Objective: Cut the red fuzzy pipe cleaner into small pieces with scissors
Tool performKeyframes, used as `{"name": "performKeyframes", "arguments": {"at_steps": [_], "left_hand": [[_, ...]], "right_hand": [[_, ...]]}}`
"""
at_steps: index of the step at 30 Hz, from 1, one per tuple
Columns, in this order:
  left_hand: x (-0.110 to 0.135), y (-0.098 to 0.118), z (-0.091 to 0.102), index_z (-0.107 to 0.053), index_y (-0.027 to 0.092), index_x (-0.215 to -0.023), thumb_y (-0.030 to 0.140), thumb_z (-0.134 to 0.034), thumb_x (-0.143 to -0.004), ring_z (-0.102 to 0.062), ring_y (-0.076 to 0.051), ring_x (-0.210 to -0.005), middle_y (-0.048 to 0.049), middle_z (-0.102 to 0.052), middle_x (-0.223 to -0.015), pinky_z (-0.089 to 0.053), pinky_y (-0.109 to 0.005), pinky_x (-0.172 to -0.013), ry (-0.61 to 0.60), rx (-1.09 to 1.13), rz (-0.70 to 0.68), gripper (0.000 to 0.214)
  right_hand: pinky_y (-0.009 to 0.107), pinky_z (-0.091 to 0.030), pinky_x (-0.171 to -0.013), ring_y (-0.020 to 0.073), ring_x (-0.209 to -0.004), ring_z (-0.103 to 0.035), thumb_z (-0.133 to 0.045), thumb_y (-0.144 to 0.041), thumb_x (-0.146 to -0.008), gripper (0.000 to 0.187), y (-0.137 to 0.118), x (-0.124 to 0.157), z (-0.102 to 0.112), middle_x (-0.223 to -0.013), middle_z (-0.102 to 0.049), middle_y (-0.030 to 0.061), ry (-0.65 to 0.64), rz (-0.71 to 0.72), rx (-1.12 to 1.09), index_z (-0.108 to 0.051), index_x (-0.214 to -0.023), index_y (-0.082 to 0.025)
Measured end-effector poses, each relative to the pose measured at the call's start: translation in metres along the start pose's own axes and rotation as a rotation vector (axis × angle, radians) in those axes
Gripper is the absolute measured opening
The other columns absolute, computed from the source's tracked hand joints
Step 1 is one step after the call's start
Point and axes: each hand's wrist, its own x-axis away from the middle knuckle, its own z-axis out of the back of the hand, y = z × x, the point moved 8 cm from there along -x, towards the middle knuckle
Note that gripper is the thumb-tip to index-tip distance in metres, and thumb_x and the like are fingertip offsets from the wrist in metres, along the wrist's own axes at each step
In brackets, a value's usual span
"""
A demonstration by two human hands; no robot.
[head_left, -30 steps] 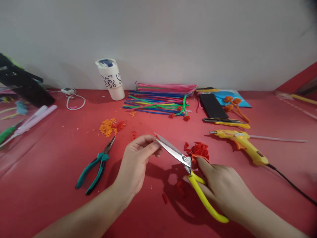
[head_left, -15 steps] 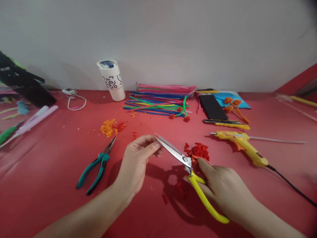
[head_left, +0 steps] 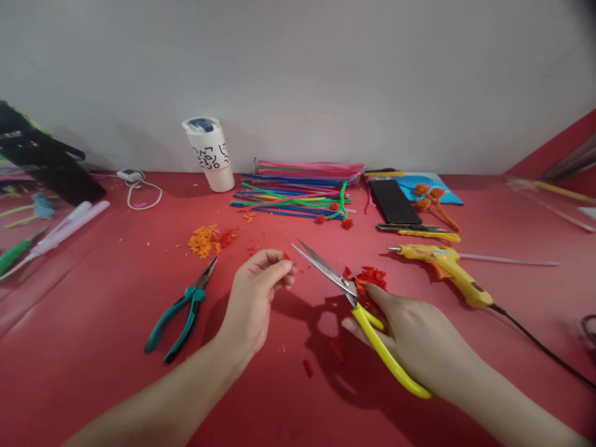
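My left hand (head_left: 256, 288) pinches a small red piece (head_left: 286, 256) between thumb and fingertips, its tip poking out at the top. In my right hand (head_left: 410, 329) are scissors (head_left: 388, 357) with yellow handles, their blades slightly apart and pointing up-left, just right of the pinched piece without touching it. A pile of red pieces (head_left: 372, 277) lies behind the scissors' pivot, partly covered by my right hand. One loose red piece (head_left: 308, 368) rests on the table nearer to me. Teal-handled pliers (head_left: 193, 304) lie open left of my left hand.
Orange trimmings (head_left: 203, 241) lie beyond the pliers. Pipe cleaners (head_left: 293, 197) are bundled along the wall beside a white tumbler (head_left: 210, 154). To the right are a yellow glue gun (head_left: 449, 267) with a cord, a phone (head_left: 395, 202) and a yellow cutter knife (head_left: 428, 235).
The scissor blades have come away from the red piece and parted slightly. My left hand has shifted a little left and still pinches the piece. The view has turned slightly.
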Motion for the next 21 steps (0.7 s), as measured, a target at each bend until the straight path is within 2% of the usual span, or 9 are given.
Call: {"name": "performKeyframes", "arguments": {"at_steps": [3,6,9,11,13,16,21], "left_hand": [[-0.002,-0.001,0.0,-0.053,0.016,-0.069,0.017,-0.057,-0.071,-0.049,-0.007,-0.057,0.002,-0.057,-0.062,-0.039,-0.018,-0.056,-0.002,-0.047,-0.01,0.004],[-0.002,-0.003,-0.006,-0.054,0.016,-0.069,0.019,-0.056,-0.071,-0.049,-0.008,-0.057,0.0027,-0.055,-0.061,-0.039,-0.019,-0.058,-0.055,-0.251,-0.017,0.005],[0.004,-0.006,-0.02,-0.057,0.016,-0.069,0.019,-0.056,-0.069,-0.051,-0.01,-0.06,0.0021,-0.056,-0.063,-0.041,-0.022,-0.061,-0.169,-0.548,-0.061,0.003],[0.01,-0.005,-0.032,-0.057,0.016,-0.07,0.017,-0.054,-0.07,-0.053,-0.011,-0.064,0.0011,-0.058,-0.067,-0.041,-0.023,-0.062,-0.252,-0.731,-0.148,0.003],[0.018,-0.005,-0.043,-0.057,0.017,-0.069,0.014,-0.051,-0.071,-0.053,-0.011,-0.065,0.001,-0.057,-0.068,-0.04,-0.023,-0.062,-0.337,-0.883,-0.25,0.006],[0.028,-0.007,-0.054,-0.054,0.018,-0.067,0.012,-0.049,-0.071,-0.051,-0.011,-0.063,0.0018,-0.055,-0.066,-0.039,-0.022,-0.061,-0.431,-1.022,-0.355,0.009],[0.033,-0.01,-0.058,-0.05,0.018,-0.065,0.011,-0.047,-0.071,-0.05,-0.011,-0.062,0.0016,-0.052,-0.065,-0.038,-0.023,-0.06,-0.482,-1.112,-0.424,0.009]], "right_hand": [[0.025,-0.024,-0.044,0.0191,-0.049,-0.055,-0.037,-0.05,-0.079,0.033,0.003,-0.001,0.0,-0.056,-0.058,0.0047,-0.056,-0.037,-0.034,-0.042,-0.064,-0.022],[0.025,-0.024,-0.045,0.0172,-0.05,-0.052,-0.037,-0.044,-0.08,0.029,0.006,-0.003,0.0,-0.056,-0.056,0.0044,-0.055,-0.063,-0.122,-0.042,-0.062,-0.021],[0.023,-0.029,-0.046,0.0123,-0.05,-0.048,-0.041,-0.034,-0.076,0.017,0.001,-0.005,-0.001,-0.057,-0.051,0.0,-0.028,-0.063,-0.479,-0.044,-0.066,-0.02],[0.021,-0.031,-0.044,0.0086,-0.043,-0.041,-0.044,-0.034,-0.074,0.015,-0.004,-0.006,-0.004,-0.052,-0.044,-0.0049,-0.029,-0.099,-0.752,-0.047,-0.07,-0.02],[0.02,-0.03,-0.04,0.0072,-0.038,-0.036,-0.047,-0.034,-0.072,0.014,-0.006,-0.006,-0.008,-0.044,-0.036,-0.0085,-0.052,-0.178,-0.902,-0.047,-0.07,-0.02],[0.019,-0.027,-0.037,0.0058,-0.035,-0.034,-0.049,-0.029,-0.071,0.012,-0.012,-0.005,-0.009,-0.041,-0.033,-0.01,-0.084,-0.177,-0.98,-0.045,-0.066,-0.02],[0.018,-0.028,-0.038,0.005,-0.037,-0.037,-0.049,-0.02,-0.066,0.006,-0.015,-0.005,-0.007,-0.045,-0.037,-0.0088,-0.087,-0.089,-0.949,-0.046,-0.061,-0.018]]}}
